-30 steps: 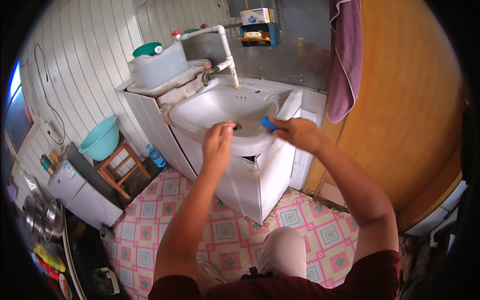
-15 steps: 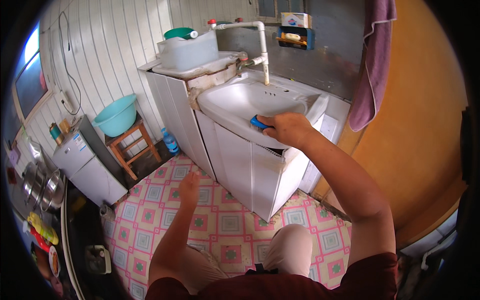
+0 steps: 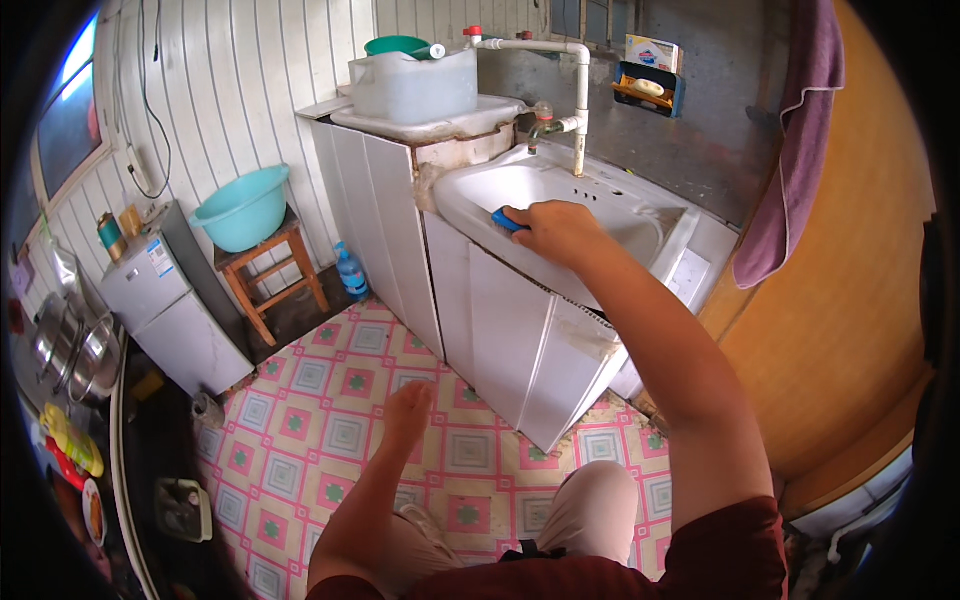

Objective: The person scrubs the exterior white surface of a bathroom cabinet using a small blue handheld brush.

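Left grip [image 3: 409, 407] is hanging over patterned floor [image 3: 345, 437]; clenched or loose, I cannot say. Right grip [image 3: 560, 232] is grasping blue scrub brush [image 3: 507, 219] at front rim of washbasin [image 3: 458, 205]. Brush is probably handling light, stiff-backed, slippery if wet; its sides are likely offering best hold.

Your brush [image 3: 508, 220] is at the sink's [image 3: 456, 206] front edge, tap's [image 3: 541, 128] at the back. Left of that you've got a tub [image 3: 415, 88] on top of a cabinet [image 3: 375, 195], then a basin [image 3: 240, 212] on a stool [image 3: 258, 252], then a fridge [image 3: 165, 300]. Towel [image 3: 800, 150] hangs off right.
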`<state>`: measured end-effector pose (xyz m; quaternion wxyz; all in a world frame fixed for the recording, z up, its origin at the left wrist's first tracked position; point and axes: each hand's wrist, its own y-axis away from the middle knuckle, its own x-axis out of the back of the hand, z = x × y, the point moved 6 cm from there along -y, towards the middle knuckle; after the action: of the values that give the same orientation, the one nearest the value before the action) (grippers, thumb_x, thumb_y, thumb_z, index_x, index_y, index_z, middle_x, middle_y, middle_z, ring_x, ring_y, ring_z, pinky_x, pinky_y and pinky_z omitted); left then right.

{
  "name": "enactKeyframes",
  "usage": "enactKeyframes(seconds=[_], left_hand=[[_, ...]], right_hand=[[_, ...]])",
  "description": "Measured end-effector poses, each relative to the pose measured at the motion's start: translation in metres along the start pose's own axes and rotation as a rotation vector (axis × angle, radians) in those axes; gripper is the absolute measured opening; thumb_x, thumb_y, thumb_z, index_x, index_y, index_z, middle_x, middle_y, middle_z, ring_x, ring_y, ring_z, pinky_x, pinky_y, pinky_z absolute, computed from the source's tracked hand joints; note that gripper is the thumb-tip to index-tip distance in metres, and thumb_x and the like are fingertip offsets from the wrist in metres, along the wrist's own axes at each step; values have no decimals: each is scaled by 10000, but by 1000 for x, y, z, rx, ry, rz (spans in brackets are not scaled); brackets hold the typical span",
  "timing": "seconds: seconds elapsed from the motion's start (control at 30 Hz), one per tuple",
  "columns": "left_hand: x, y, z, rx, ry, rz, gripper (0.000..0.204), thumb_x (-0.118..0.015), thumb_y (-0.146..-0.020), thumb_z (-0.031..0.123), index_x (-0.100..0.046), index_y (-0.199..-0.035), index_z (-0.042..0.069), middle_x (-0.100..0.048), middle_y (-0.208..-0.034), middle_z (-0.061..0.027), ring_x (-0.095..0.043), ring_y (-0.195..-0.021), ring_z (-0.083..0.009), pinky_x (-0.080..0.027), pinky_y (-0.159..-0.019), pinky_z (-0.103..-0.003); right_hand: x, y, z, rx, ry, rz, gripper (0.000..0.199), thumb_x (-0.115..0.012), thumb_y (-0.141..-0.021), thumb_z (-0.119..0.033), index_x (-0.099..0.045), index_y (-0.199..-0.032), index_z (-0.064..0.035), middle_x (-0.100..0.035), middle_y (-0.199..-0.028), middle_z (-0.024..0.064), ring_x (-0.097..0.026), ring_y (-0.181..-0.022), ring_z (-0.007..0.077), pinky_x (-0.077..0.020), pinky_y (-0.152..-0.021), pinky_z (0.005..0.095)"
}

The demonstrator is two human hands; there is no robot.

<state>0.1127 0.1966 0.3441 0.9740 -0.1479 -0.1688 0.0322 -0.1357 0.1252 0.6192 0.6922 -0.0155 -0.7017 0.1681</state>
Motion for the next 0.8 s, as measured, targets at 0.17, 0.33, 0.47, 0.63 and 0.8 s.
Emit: enactKeyframes(seconds=[0.17,0.33,0.47,0.63,0.8], left_hand=[[0,-6,8,-51,-98,-31,239,-533,-880,246,-634,-920,33,-613,-735,-123,-595,-676,-201,-458,-640,-323],[2,-6,1,-54,-75,-31,241,-533,-877,243,-636,-899,26,-608,-704,-113,-587,-660,-190,-450,-622,-317],[5,-3,-3,-34,-128,-49,240,-534,-873,232,-639,-879,16,-606,-679,-103,-582,-646,-176,-448,-618,-311],[3,2,-8,-5,-113,-56,237,-532,-870,223,-640,-866,13,-612,-682,-104,-588,-644,-184,-451,-621,-308],[-4,-7,11,-115,-133,-81,241,-517,-905,180,-625,-880,-34,-649,-784,-76,-619,-707,-136,-505,-655,-266]], right_hand=[[-17,-39,-14,22,111,12,382,-556,-859,-343,-543,-1233,-271,-644,-897,72,-610,-910,249,-485,-738,385],[-10,-24,-11,-15,30,-22,386,-556,-856,-335,-545,-1235,-268,-643,-876,80,-617,-879,258,-486,-731,390],[5,26,6,-17,-48,-15,381,-581,-833,-317,-577,-1209,-258,-657,-949,85,-621,-928,264,-493,-765,383],[24,96,61,-45,-59,-11,428,-582,-823,-345,-552,-1244,-272,-655,-956,96,-621,-925,257,-485,-788,359],[25,120,148,-211,-46,19,439,-618,-783,-371,-579,-1195,-224,-649,-1003,78,-619,-934,248,-480,-813,366]])
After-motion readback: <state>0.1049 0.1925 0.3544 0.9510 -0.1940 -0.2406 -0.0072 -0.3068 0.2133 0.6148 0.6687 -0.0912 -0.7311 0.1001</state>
